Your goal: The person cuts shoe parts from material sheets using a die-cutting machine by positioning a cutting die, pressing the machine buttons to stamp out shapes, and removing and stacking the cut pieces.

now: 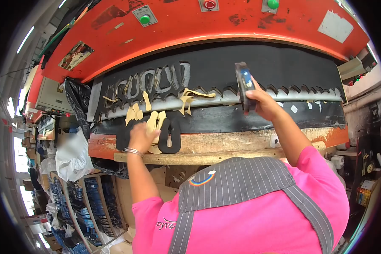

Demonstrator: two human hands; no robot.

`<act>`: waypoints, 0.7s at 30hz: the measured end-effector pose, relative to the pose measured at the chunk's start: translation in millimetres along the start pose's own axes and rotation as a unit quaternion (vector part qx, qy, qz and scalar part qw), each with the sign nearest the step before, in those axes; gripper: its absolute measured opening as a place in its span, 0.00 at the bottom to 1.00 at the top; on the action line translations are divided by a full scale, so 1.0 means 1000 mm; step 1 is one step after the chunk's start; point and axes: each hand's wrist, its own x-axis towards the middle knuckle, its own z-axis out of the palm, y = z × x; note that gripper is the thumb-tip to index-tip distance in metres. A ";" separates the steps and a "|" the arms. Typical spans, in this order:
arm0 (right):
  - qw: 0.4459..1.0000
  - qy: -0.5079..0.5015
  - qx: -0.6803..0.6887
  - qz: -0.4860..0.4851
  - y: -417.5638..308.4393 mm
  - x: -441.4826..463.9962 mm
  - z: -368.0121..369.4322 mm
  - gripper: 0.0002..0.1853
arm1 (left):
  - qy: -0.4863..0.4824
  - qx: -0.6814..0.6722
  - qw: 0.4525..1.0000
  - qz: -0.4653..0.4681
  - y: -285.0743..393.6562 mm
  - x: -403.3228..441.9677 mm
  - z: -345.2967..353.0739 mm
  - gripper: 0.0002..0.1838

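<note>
Wood along the near edge of the surface (224, 146), and just above it the left hand (142, 135), over the cream pieces (160, 120). Fingers blurred and partly hidden; impossible to tell whether pinching a piece or merely resting on it. Just beside, to the right of that hand, a black loop-shaped piece (176, 133) lying on the surface. For tidy handling, gather the cream pieces by their edges, without bending the narrow ends and without dragging the black loop along.

Farther in, well apart from the left hand, the right hand (262, 101), closed around a dark upright tool (243, 78) with blue inside, blurred. Best to grip firmly at the side, fingers clear of the lower rim, and to set down flat rather than on a corner.

Beyond the left hand, loose cream scraps (188, 99) across a pale strip (216, 101); worth clearing aside to avoid catching under the tool. Behind, a black sheet (275, 65) with a row of cut openings at left. Farthest, a red machine housing (178, 25) with green buttons (144, 19); wise to withdraw both hands before any press.
</note>
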 end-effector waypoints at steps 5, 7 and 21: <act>0.907 0.090 -0.412 0.022 -0.036 0.090 0.060 0.64 | 0.140 -0.280 0.948 0.061 0.053 0.064 -0.054 0.29; 0.804 0.147 -0.575 -0.036 -0.020 0.140 0.076 0.65 | 0.107 -0.299 0.939 0.134 0.071 0.108 -0.030 0.26; 0.700 0.210 -0.646 -0.222 0.059 0.150 0.075 0.51 | 0.208 -0.186 0.943 0.184 0.096 0.162 0.086 0.22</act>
